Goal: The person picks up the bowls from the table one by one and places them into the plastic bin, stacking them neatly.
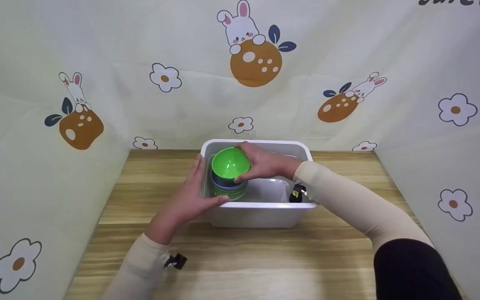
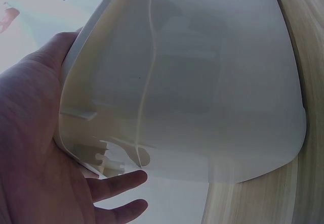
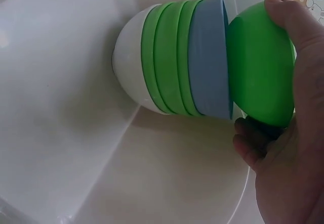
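Note:
In the head view, my right hand (image 1: 265, 161) grips a bright green bowl (image 1: 231, 163) by its rim, thumb at the near side and fingers at the far side. Under it, in the left part of a white plastic tub (image 1: 256, 216), stands a nested bowl stack. The right wrist view shows the green bowl's base at the mouth of a blue bowl (image 3: 208, 57), with green bowls (image 3: 167, 57) and a white bowl (image 3: 130, 57) below. My left hand (image 1: 188, 198) rests at the tub's near left corner, its thumb over the front rim and its fingers straight along the left side.
The tub stands on a wood-grain table (image 1: 248, 262), close to the back curtain (image 1: 190, 112) printed with rabbits, oranges and flowers. Curtain walls also rise at left and right. A small black wrist camera (image 1: 175, 261) sits by the left sleeve.

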`<control>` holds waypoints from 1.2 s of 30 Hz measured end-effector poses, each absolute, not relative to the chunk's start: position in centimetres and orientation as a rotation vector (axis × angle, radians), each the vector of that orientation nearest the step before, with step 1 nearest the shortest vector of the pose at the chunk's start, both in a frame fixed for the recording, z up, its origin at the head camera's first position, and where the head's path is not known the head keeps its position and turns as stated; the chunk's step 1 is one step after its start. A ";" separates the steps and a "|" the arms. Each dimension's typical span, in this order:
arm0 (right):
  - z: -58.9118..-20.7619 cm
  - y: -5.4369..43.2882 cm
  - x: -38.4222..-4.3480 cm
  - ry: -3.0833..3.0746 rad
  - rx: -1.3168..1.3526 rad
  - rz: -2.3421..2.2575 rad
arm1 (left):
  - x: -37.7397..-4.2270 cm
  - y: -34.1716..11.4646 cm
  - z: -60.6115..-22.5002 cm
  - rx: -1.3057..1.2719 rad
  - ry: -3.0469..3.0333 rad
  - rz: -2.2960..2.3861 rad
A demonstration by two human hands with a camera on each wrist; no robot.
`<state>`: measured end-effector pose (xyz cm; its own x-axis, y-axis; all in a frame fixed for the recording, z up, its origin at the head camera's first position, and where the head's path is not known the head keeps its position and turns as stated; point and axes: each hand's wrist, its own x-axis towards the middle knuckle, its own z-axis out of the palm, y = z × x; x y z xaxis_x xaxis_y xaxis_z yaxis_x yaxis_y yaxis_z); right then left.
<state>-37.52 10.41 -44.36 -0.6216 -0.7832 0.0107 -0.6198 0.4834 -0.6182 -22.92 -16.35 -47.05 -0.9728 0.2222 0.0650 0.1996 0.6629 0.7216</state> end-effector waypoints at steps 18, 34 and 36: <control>-45.1 9.7 -37.2 2.459 -1.218 -0.754 | -22.8 -16.3 -47.1 0.398 2.831 1.291; -45.6 9.5 -36.8 2.495 -1.254 -0.654 | -22.7 -16.4 -47.1 0.385 2.849 1.247; -45.7 9.5 -36.9 2.494 -1.266 -0.638 | -22.7 -16.4 -47.1 0.385 2.854 1.238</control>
<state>-36.85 9.51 -45.65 -0.5809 -0.8129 -0.0416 -0.6932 0.5208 -0.4982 -22.74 -16.38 -47.08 -0.9698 0.2264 0.0906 0.2208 0.6578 0.7201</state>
